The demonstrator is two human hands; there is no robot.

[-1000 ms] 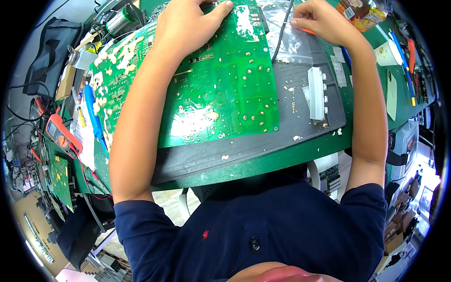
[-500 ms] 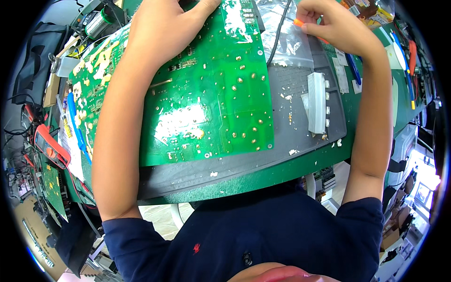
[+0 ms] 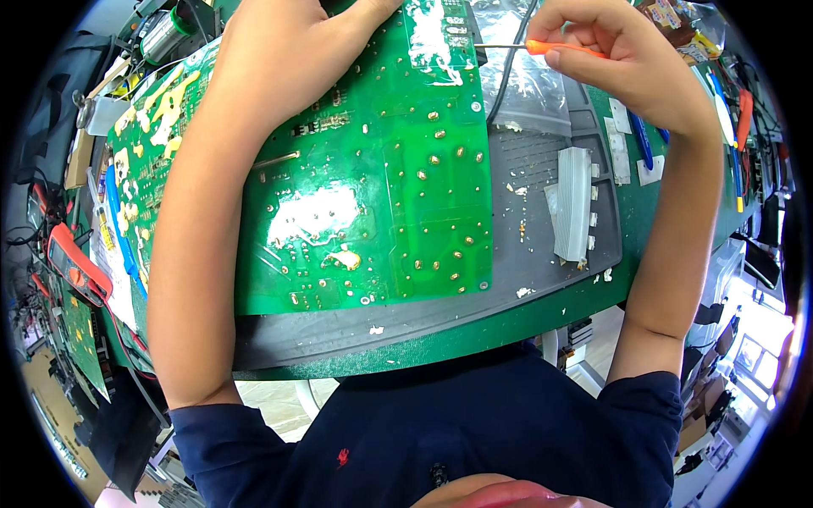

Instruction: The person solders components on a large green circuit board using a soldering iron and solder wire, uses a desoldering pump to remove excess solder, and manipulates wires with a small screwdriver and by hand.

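Observation:
A large green circuit board [image 3: 432,212] lies with its solder side up, bearing white residue near the top. Across its upper left part reaches my left hand [image 3: 292,51]. Its thumb is stretched out over the board, while the other fingers are cut off by the top edge. My right hand [image 3: 614,51] is closed around the orange handle of a slim screwdriver [image 3: 542,48]. The metal shaft points left, and its visible end is at the board's upper right edge. Whether the tip touches the board, I cannot tell. Beneath the screwdriver lie a clear plastic bag [image 3: 529,93] and a black cable [image 3: 504,85].
A finned metal heatsink [image 3: 573,203] rests on the grey mat [image 3: 529,254], among white crumbs. Blue pens [image 3: 640,135] lie on the right. At the left are another green board with yellowish glue [image 3: 127,203], a red multimeter [image 3: 78,264] and a solder spool [image 3: 165,38].
My right hand has turned, and the screwdriver's shaft now shows, pointing left to the board's edge. The whole view has shifted slightly. My left hand remains over the board.

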